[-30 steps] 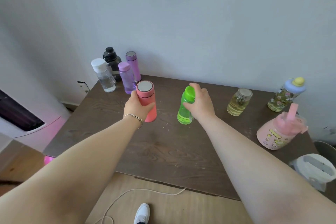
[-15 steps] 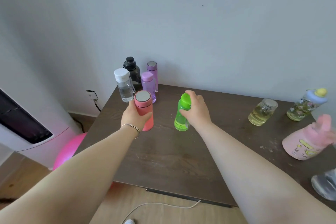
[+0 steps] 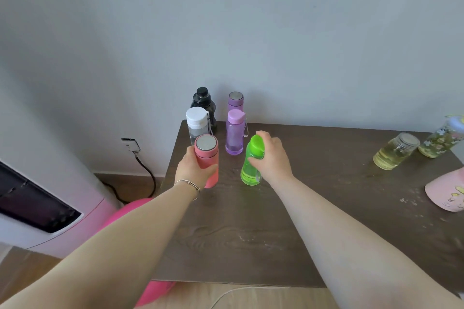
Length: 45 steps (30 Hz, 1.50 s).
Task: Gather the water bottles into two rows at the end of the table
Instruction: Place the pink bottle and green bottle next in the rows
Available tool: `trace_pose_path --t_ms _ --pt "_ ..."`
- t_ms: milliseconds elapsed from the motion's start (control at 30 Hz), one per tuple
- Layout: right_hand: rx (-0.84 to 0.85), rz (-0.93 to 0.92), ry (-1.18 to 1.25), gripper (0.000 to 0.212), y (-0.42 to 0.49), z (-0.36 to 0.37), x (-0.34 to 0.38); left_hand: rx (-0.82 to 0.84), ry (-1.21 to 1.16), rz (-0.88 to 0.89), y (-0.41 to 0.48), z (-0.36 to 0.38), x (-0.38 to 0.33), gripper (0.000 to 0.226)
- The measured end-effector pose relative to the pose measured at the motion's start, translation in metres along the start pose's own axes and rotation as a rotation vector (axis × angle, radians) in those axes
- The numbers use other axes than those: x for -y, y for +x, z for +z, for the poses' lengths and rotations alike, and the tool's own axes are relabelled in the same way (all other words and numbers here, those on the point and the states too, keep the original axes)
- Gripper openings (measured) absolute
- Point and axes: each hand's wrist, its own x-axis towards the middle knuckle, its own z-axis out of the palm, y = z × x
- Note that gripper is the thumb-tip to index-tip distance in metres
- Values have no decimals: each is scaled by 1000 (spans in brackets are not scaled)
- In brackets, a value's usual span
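Note:
My left hand (image 3: 192, 170) grips a coral flask (image 3: 207, 158) with a steel lid, upright near the table's left end. My right hand (image 3: 272, 158) holds a green bottle (image 3: 249, 165) by its top, standing to the right of the flask. Just behind them stand a clear bottle with a white cap (image 3: 197, 124) and a translucent purple bottle (image 3: 234, 133). Further back, by the wall, are a black bottle (image 3: 203, 100) and a purple flask (image 3: 235, 101). At the right stand a glass jar of yellow liquid (image 3: 394, 155), a flowered bottle (image 3: 442, 140) and a pink jug (image 3: 447, 193).
The dark wooden table (image 3: 251, 233) ends at the left beside a wall socket (image 3: 130, 144) with a black cable. A white and pink appliance (image 3: 37, 208) and a pink ball (image 3: 125, 211) sit on the floor to the left.
Both hands have carried the coral flask and the green bottle leftward, closer to the group of bottles at the table's left end. The view has swung left.

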Motion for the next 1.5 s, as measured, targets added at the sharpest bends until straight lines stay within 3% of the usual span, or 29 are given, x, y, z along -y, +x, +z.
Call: trace_pose_path --t_ms 500,1133,1300,1500 --pt "56 27 -42 70 28 66 16 14 -16 -36 47 5 56 54" --pt "85 -11 -88 74 27 71 9 20 17 -13 58 21 64 54" --pt "96 -25 -102 76 26 69 10 48 13 -24 56 21 63 63" --pt "141 -44 -247 93 27 61 14 61 79 47 52 8 46 94"
